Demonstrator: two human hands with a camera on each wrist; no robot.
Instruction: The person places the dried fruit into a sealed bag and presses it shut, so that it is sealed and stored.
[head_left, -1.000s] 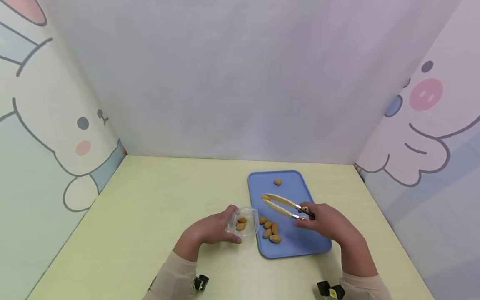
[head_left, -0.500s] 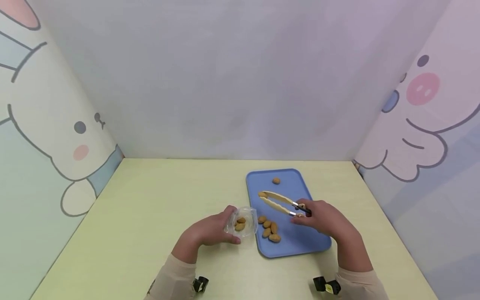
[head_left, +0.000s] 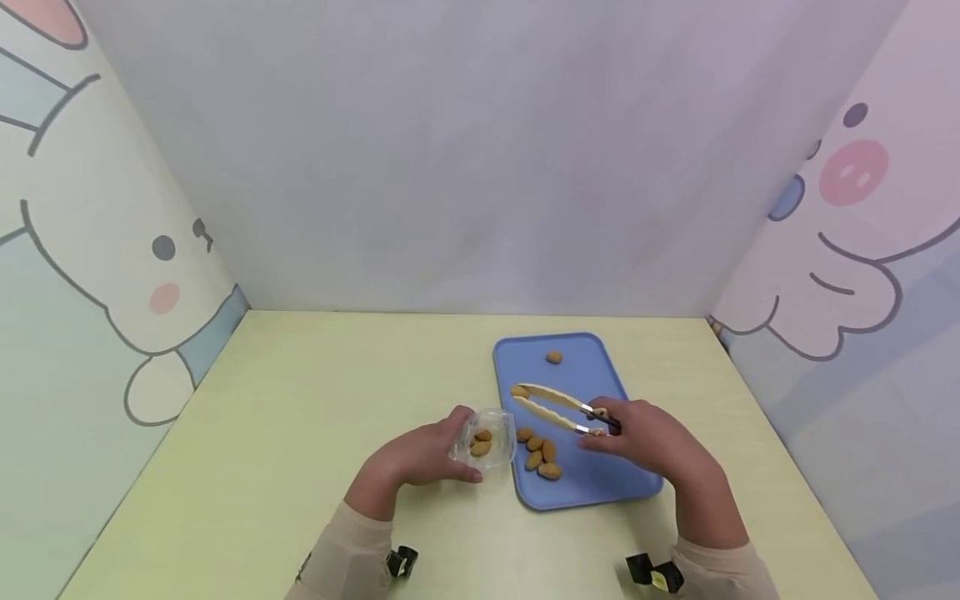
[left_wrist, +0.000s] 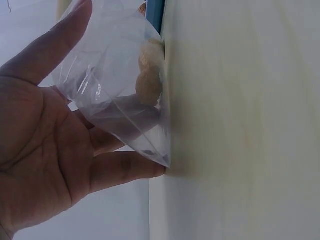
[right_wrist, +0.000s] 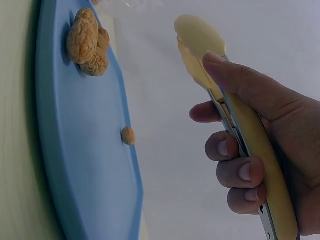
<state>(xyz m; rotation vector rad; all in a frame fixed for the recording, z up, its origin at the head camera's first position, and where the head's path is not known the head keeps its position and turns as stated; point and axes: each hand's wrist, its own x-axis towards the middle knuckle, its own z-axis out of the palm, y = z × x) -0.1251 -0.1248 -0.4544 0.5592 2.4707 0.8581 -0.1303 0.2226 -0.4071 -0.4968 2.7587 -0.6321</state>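
My left hand [head_left: 431, 454] holds a clear plastic bag [left_wrist: 112, 65] on the table, thumb on one side and fingers round the other. Two peanuts in their shells [left_wrist: 149, 87] lie inside it. My right hand [head_left: 637, 433] grips cream-coloured tongs [head_left: 558, 398] with metal parts, seen side-on in the right wrist view [right_wrist: 250, 130]. At the tongs' tips a peanut [head_left: 519, 390] is held above the left part of the blue tray [head_left: 592, 475]; in the right wrist view the tips hide it. Several peanuts [right_wrist: 84, 42] lie grouped near the tray's left edge.
A single peanut [head_left: 553, 357] lies at the tray's far end. The pale yellow table [head_left: 300, 400] meets a plain back wall [head_left: 465, 167], with cartoon-printed walls on both sides. The tray's raised rim stands right beside the bag.
My right hand has moved slightly left with the tongs, bringing the peanut at their tips nearer the tray's left edge. The left hand and bag have stayed in place.
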